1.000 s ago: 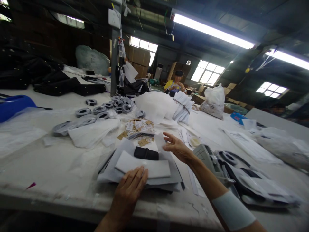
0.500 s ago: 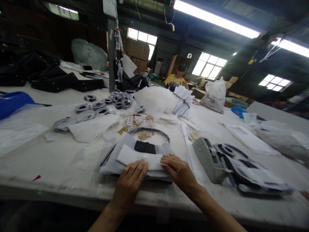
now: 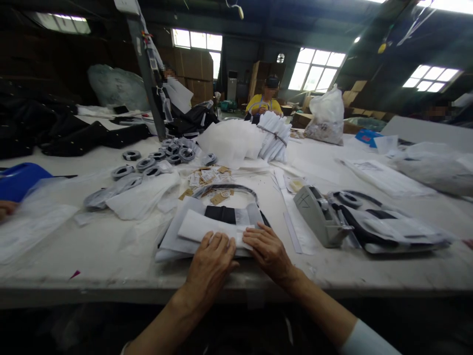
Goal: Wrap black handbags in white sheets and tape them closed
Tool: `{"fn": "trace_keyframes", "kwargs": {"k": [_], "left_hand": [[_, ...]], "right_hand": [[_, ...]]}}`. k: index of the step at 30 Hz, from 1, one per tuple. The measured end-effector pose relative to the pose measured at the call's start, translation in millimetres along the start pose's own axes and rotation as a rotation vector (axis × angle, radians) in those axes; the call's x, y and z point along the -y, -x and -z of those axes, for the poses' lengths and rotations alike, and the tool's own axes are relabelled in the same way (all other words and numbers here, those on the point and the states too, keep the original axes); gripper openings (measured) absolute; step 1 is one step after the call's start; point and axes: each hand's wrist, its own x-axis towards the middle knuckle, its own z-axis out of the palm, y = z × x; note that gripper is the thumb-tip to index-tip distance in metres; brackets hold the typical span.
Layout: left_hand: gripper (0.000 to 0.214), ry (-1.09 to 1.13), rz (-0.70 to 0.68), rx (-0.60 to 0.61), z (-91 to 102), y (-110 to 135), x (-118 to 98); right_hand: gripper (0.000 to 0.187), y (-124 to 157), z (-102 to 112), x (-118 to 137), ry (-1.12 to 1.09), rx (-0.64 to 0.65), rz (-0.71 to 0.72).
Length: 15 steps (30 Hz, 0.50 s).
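Note:
A black handbag (image 3: pixel 264 218) lies in front of me, partly covered in white wrapping sheet (image 3: pixel 172 241). Its wrapped handle (image 3: pixel 236 187) arches away from me, and a black flap tab (image 3: pixel 220 214) shows at the middle. A folded white foam strip (image 3: pixel 199 228) lies across the bag below the tab. My left hand (image 3: pixel 212 259) rests with fingers flat on the strip's near edge. On the strip's right end, my right hand (image 3: pixel 268 249) presses with its fingers extended. What lies beneath the fingertips is hidden.
Right of the bag stands a grey tape dispenser (image 3: pixel 320 217), then another wrapped bag (image 3: pixel 391 229). Coiled straps (image 3: pixel 173 153), paper tags (image 3: pixel 209 177) and white foam sheets (image 3: pixel 231 140) lie beyond. Another person's hand (image 3: pixel 7 208) is at the left edge; a person (image 3: pixel 264 103) sits at the back.
The camera view has tilted and shifted. My left hand has slid slightly right along the foam strip, closer to my right hand. Another person's hand has appeared at the left edge.

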Motion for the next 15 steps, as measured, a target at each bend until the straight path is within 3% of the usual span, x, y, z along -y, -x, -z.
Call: {"fn": "trace_keyframes", "kwargs": {"k": [4,7,12,15], "left_hand": [[0.021,0.144,-0.083,-0.120,-14.5,-9,3],[0.015,0.311,-0.072,-0.126,-22.5,-9,10],[0.036,0.462,0.014,-0.182,-23.0,0,13],[0.050,0.473,-0.021,-0.187,-22.1,2,11]], "right_hand": [[0.025,3,0,0,0.007,-0.014,0.016],[0.025,6,1,-3,-0.011,-0.012,0.019],[0.032,10,5,-9,-0.040,0.002,0.043],[0.039,12,5,-9,-0.012,0.035,0.066]]}}
